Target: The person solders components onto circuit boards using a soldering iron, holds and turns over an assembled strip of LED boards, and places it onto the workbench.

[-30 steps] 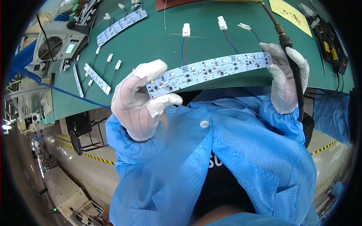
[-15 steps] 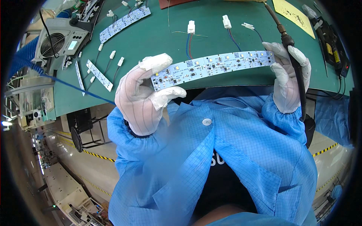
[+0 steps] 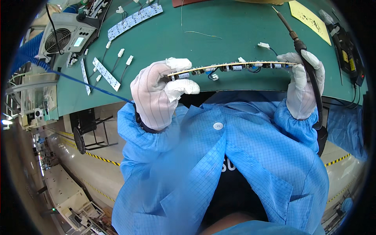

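Observation:
A long, narrow circuit board is held up edge-on over the near side of the table. Its underside carries components, with short wires and white connectors hanging from it. My gloved left hand pinches the board's left end between thumb and fingers. At the right end, my gloved right hand grips the board by its tip. That same hand also has a soldering iron tucked against the palm, its tip pointing up and away over the table. A white connector on a wire shows behind the board's right part.
Another long board lies at the back left, with smaller boards and wired connectors nearer. A grey boxed device with a fan stands at far left. A yellow sheet and black tool are at right. Thin solder wire lies mid-table.
Both hands have tilted the board from showing its component-covered face to edge-on. The connectors that stuck out behind it now hang below or hide behind it. My left hand has shifted slightly right and up.

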The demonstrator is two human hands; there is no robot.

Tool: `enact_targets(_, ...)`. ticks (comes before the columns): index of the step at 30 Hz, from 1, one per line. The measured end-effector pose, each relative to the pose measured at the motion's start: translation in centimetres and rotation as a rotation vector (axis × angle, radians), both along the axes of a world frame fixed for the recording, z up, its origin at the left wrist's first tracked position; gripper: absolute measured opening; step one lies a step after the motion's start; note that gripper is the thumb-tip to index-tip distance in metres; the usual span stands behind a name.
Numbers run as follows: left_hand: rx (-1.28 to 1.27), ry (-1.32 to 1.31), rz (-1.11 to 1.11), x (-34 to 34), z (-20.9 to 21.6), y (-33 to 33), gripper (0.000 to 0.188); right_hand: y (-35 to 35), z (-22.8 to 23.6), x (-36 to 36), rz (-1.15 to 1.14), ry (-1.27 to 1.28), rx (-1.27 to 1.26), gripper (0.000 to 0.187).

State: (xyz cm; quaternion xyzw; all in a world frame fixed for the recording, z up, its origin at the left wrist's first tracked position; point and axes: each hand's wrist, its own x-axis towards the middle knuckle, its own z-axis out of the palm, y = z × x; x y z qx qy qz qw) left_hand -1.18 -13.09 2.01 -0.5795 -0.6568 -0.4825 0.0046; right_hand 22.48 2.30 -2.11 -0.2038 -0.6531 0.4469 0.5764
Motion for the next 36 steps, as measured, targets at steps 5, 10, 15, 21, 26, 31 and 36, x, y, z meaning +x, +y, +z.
enact_targets(5, -0.047, -0.148, -0.053, -0.3, 0.2, -0.7, 0.042, -0.3, 0.0, -0.9, 0.021, 0.029, -0.012, 0.027)
enact_targets(10, -0.095, -0.788, -0.164, 0.1, 1.8, -0.8, 0.032, -0.3, 0.2, 0.4, 0.086, 0.091, 0.142, 0.038)
enact_targets(15, 0.117, -0.582, 0.109, -4.0, 3.9, -1.2, 0.025, 0.4, -0.8, 1.5, 0.088, 0.119, 0.068, 0.041)
enact_targets(21, 0.196, -0.503, 0.199, -14.8, 3.3, -0.6, 0.023, 0.3, -0.5, 0.8, 0.054, 0.119, 0.015, 0.036)
enact_targets(26, -0.234, 0.828, 0.667, -21.4, 0.7, 0.1, 0.03, 0.6, -1.1, 0.2, 0.043, 0.136, 0.006, 0.034)
enact_targets(31, -0.878, 0.342, 1.15, -21.5, -1.1, -1.8, 0.064, 0.5, -0.7, 0.2, -0.001, 0.129, -0.005, 0.032)
enact_targets(36, -0.605, 0.082, 1.073, -21.3, 0.3, -4.5, 0.066, 0.4, -0.7, 0.1, 0.027, 0.108, 0.032, 0.031)
